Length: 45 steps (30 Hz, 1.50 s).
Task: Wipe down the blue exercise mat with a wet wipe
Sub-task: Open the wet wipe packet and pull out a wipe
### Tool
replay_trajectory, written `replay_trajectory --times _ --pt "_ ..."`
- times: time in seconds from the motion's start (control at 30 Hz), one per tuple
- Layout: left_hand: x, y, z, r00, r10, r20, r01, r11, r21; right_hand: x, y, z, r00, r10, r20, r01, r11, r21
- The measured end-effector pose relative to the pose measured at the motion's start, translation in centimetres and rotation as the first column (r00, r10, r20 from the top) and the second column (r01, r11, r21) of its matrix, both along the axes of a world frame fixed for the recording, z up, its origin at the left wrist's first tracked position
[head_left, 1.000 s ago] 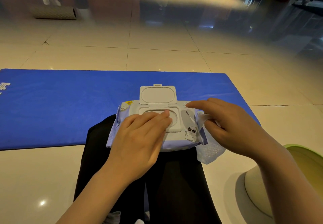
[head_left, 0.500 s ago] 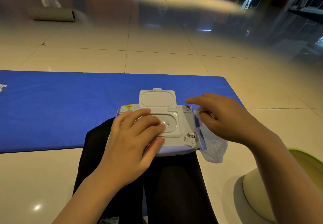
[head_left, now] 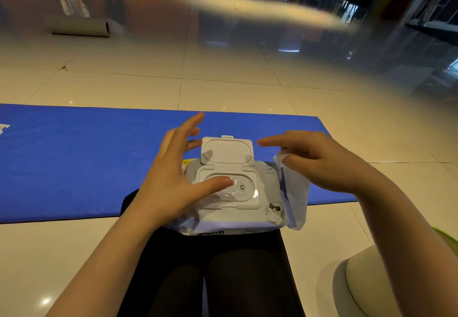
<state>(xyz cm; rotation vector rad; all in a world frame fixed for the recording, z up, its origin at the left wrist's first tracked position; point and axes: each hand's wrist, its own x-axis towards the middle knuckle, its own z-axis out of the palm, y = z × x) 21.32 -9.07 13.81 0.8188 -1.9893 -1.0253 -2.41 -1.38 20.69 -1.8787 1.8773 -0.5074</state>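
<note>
1. Seen from a head-worn camera: soft white-and-lilac plastic wet-wipe pack (head_left: 230, 207) resting on black-clad knees (head_left: 223, 274), white hinged lid (head_left: 226, 152) flipped up and standing open over the oval dispensing window.

2. Left hand (head_left: 171, 180) spread wide above the pack's left half, fingers straight and apart, thumb laid on the clear seal over the opening; nothing gripped.

3. Right hand (head_left: 319, 160) hovering at the pack's right end, forefinger extended toward the lid, remaining fingers curled around a crumpled white wet wipe (head_left: 295, 185) hanging against the pack's edge.

4. Long blue padded exercise mat (head_left: 81, 158) lying flat on glossy cream floor tiles (head_left: 223, 93) just beyond the knees, stretching off to the left; apparently not yet wiped.

5. Judged stage: wipe already out, pack about to be closed. Best done by swinging the lid down with the left fingers and pressing until seated, keeping the right hand's wipe clear of the hinge so as not to trap it.

6. Worth setting the pack off the mat afterwards, then opening the wipe flat before working in overlapping strokes from one end.

7. Risk: pack sliding off the knees while pressed one-handed.

8. Also in view: rolled grey mat (head_left: 79, 28) far back on the left; pale round bin with green rim (head_left: 366, 282) at lower right.
</note>
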Motion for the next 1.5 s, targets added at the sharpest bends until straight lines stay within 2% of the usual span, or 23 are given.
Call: replay_trajectory --times 0.17,0.27,0.33,0.4,0.5,0.53,0.63,0.73,0.77,0.83,0.9,0.97,1.03,1.13,1.2,1.23,1.3,1.43,1.5 --pt "-0.7 -0.4 0.1 0.978 0.056 -0.200 -0.045 0.997 0.056 -0.2 0.9 -1.1 0.999 -0.036 0.010 0.037 0.999 -0.035" --pt "-0.5 -0.1 0.6 0.971 0.053 -0.233 -0.049 0.999 0.021 -0.4 1.7 -1.2 0.996 -0.056 0.069 0.061 0.995 -0.083" --pt "-0.4 0.3 0.5 0.984 0.039 -0.175 -0.050 0.997 -0.055 -0.3 2.1 -1.1 0.994 -0.057 0.092 0.066 0.993 -0.100" --pt "-0.4 0.5 0.2 0.988 0.121 -0.093 -0.129 0.988 -0.080 0.0 2.2 -1.2 0.994 -0.065 0.091 0.074 0.991 -0.108" --pt "-1.1 0.2 0.4 0.971 0.194 0.141 -0.201 0.979 0.040 0.6 1.2 -2.1 0.994 -0.112 0.013 0.113 0.991 -0.069" --pt "-1.3 0.2 0.5 0.972 0.175 0.155 -0.191 0.977 0.094 0.9 0.7 -2.4 0.991 -0.131 -0.024 0.130 0.991 -0.046" --pt "-1.3 1.0 0.6 0.986 0.148 -0.077 -0.135 0.979 0.150 1.5 0.3 -2.5 0.989 -0.148 -0.019 0.146 0.984 -0.101" --pt "0.2 1.7 0.1 0.982 0.055 -0.179 -0.052 0.998 0.018 1.6 1.1 -1.9 0.993 -0.065 0.094 0.083 0.978 -0.191" --pt "0.8 1.8 -0.4 0.990 0.014 -0.143 -0.021 0.998 -0.052 1.5 1.5 -1.8 0.994 -0.028 0.101 0.046 0.981 -0.186" --pt "1.9 2.1 -1.6 0.999 -0.040 0.028 0.046 0.969 -0.243 1.4 2.4 -2.1 0.994 0.039 0.099 -0.028 0.993 -0.115" --pt "2.5 2.6 -3.2 0.983 -0.041 0.182 0.111 0.912 -0.396 1.3 3.4 -2.7 0.994 0.101 0.045 -0.098 0.994 -0.053" --pt "2.8 2.7 -4.5 0.968 -0.027 0.250 0.144 0.873 -0.465 1.5 4.4 -3.6 0.985 0.142 -0.103 -0.144 0.989 -0.017" --pt "2.7 2.6 -5.1 0.966 -0.035 0.258 0.163 0.853 -0.496 1.8 5.1 -4.1 0.956 0.141 -0.257 -0.160 0.985 -0.057" --pt "2.4 2.0 -5.1 0.970 -0.064 0.233 0.170 0.866 -0.471 1.9 5.8 -4.5 0.903 0.148 -0.403 -0.224 0.963 -0.149" --pt "2.2 1.9 -5.1 0.974 -0.091 0.207 0.175 0.881 -0.439 2.4 5.3 -3.8 0.929 0.111 -0.354 -0.176 0.972 -0.158" --pt "2.1 1.8 -5.1 0.975 -0.109 0.196 0.184 0.887 -0.423 2.5 5.0 -3.4 0.953 0.091 -0.290 -0.133 0.983 -0.127" --pt "1.9 1.5 -5.1 0.972 -0.128 0.196 0.201 0.886 -0.417 2.0 4.5 -3.0 0.961 0.087 -0.262 -0.115 0.989 -0.091" --pt "1.1 0.7 -5.0 0.980 -0.094 0.177 0.163 0.889 -0.428 0.9 5.2 -1.9 0.943 0.097 -0.319 -0.153 0.976 -0.155" --pt "0.5 -0.2 -4.5 0.984 -0.105 0.145 0.154 0.907 -0.391 0.4 6.1 -2.5 0.908 0.071 -0.414 -0.163 0.968 -0.191"
